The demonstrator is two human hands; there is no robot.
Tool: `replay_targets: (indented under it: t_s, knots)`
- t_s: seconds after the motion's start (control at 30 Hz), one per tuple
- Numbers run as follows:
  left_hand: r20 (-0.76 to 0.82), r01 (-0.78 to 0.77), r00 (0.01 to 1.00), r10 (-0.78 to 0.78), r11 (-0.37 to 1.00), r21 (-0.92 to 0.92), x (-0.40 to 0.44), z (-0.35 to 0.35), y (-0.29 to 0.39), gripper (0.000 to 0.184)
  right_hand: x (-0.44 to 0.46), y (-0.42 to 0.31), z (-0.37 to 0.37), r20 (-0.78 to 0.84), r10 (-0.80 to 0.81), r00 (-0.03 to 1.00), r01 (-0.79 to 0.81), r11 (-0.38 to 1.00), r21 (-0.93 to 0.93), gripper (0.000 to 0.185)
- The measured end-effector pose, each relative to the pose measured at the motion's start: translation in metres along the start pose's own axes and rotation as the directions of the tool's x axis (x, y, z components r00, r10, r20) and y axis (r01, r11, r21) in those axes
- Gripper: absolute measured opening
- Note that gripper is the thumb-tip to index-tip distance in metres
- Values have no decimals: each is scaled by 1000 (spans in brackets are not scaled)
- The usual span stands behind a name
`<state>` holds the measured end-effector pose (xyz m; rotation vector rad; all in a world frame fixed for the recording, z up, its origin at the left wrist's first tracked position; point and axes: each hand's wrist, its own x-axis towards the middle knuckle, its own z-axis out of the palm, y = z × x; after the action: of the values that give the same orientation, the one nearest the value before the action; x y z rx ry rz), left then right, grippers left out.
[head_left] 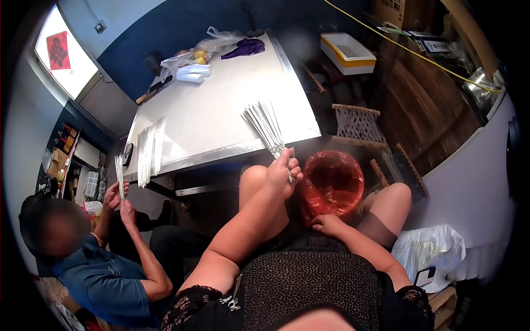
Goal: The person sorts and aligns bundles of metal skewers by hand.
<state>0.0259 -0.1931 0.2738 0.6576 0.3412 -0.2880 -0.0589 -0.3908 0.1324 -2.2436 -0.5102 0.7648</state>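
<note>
My left hand (284,172) is closed around the lower end of a bundle of thin, silvery-white sticks (264,127). They fan out upward over the table's near edge, and their exact material is hard to tell. Close to my lap, my right hand (328,224) is at the near rim of a bin lined with a red plastic bag (314,204). Its fingers are drawn together, and whatever they pinch, if anything, is too small to make out. The bin stands between my knees, its inside dark red.
A white table (221,110) bears more sticks (150,151), a phone (128,154), plastic bags (193,74) and purple cloth (243,48). At left, a co-worker (105,276) holds thin sticks (120,175). A yellow-white tub (348,52) and a woven-seat stool (356,126) stand right.
</note>
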Motion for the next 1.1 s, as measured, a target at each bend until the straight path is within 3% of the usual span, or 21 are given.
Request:
replay_targets:
  t_s: [0.27, 0.37, 0.63, 0.7, 0.73, 0.77, 0.8, 0.87, 0.9, 0.97, 1.0, 1.03, 1.07, 1.1]
  knots:
    - [42, -73, 996, 72, 997, 3, 0, -1, -1, 24, -1, 2, 1, -11, -30, 999, 30, 1000, 9, 25]
    - [-21, -50, 999, 50, 999, -19, -1, 3, -1, 24, 0, 2, 1, -12, -34, 999, 33, 999, -6, 25]
    - [7, -49, 999, 49, 999, -10, -1, 2, -1, 22, 5, 11, 4, -20, -44, 999, 43, 999, -17, 23]
    - [23, -46, 999, 46, 999, 4, -4, 3, -2, 21, 11, 10, -5, -163, 19, 986, 23, 968, 248, 22]
    - [41, -67, 997, 65, 997, 41, -8, 4, -3, 20, 9, -18, -34, -76, 128, 989, -70, 849, 523, 25]
    - [63, -90, 994, 85, 993, 78, -10, 7, -2, 19, 5, -51, -64, -137, 163, 977, -53, 809, 585, 27]
    - [87, -119, 990, 109, 986, 116, -12, 12, -1, 19, 14, -61, -80, -405, 18, 914, 241, 781, 576, 30]
    - [163, -189, 974, 159, 964, 189, -13, 24, 3, 19, 24, -102, -134, -544, -179, 819, 474, 747, 467, 42]
    - [241, -262, 949, 202, 932, 251, -11, 30, 5, 19, 14, -141, -162, -509, -145, 849, 438, 731, 523, 52]
    - [352, -357, 904, 245, 883, 304, -3, 39, 12, 23, 45, -166, -194, -590, -325, 739, 611, 694, 382, 77]
    - [333, -398, 899, 284, 845, 356, 1, 46, 16, 23, 57, -187, -206, -570, -357, 740, 649, 603, 464, 88]
    - [322, -432, 893, 316, 803, 410, 6, 52, 21, 24, 53, -214, -216, -607, -330, 723, 623, 692, 366, 97]
    - [323, -463, 884, 336, 722, 514, 16, 52, 29, 23, 57, -230, -225, -554, -355, 753, 620, 666, 416, 100]
    - [432, -604, 795, 425, 618, 504, 30, 50, 33, 23, 65, -240, -223, -609, -337, 718, 639, 667, 384, 100]
